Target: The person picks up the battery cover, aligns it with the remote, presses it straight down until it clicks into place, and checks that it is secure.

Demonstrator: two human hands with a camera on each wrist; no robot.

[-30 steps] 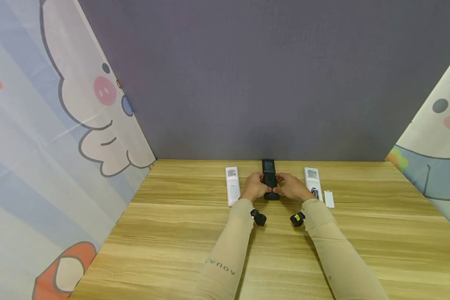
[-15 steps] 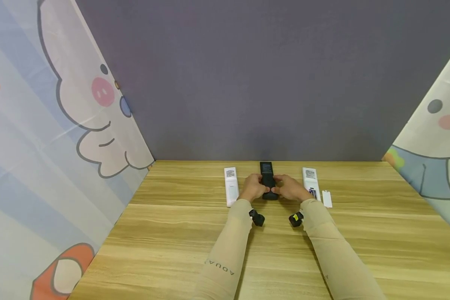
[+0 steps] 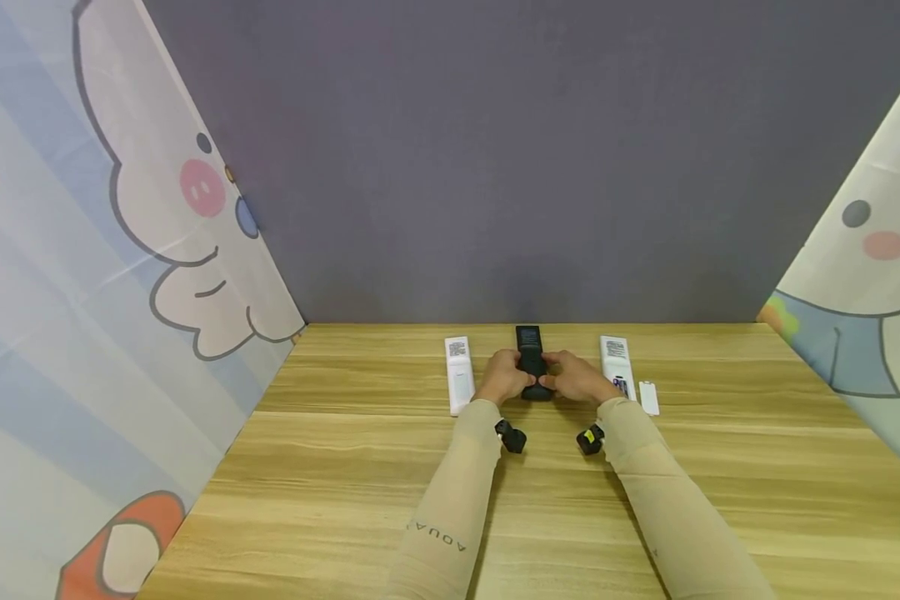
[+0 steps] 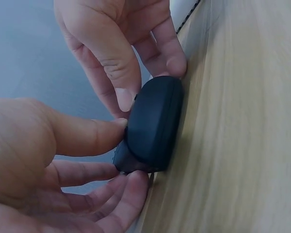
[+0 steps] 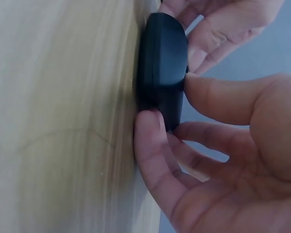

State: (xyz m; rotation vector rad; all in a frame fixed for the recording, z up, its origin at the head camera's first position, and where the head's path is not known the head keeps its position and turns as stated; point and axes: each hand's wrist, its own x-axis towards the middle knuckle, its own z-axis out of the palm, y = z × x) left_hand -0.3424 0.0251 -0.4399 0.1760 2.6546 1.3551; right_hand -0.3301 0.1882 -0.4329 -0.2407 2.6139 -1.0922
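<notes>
A black remote control (image 3: 530, 342) lies with its back up at the far middle of the table, its near end toward me. My left hand (image 3: 504, 377) grips its left side, and my right hand (image 3: 576, 377) grips the right side. Both thumbs press on the back of the remote, close together, as the left wrist view shows with the left thumb (image 4: 89, 137) and the rounded black end (image 4: 157, 121). In the right wrist view, the curled right fingers (image 5: 150, 136) meet the lower edge near the tabletop. The remote's button side is hidden.
Left of the hands lies a white remote (image 3: 459, 379), back up. On the right, another white remote (image 3: 616, 358) has its battery compartment uncovered with batteries showing, and a white battery cover (image 3: 648, 397) lies beside it. A dark grey wall (image 3: 495, 167) rises behind the table.
The whole head view has shifted slightly. The far end of the black remote appears a little lower and closer to me; both hands keep their grip on it.
</notes>
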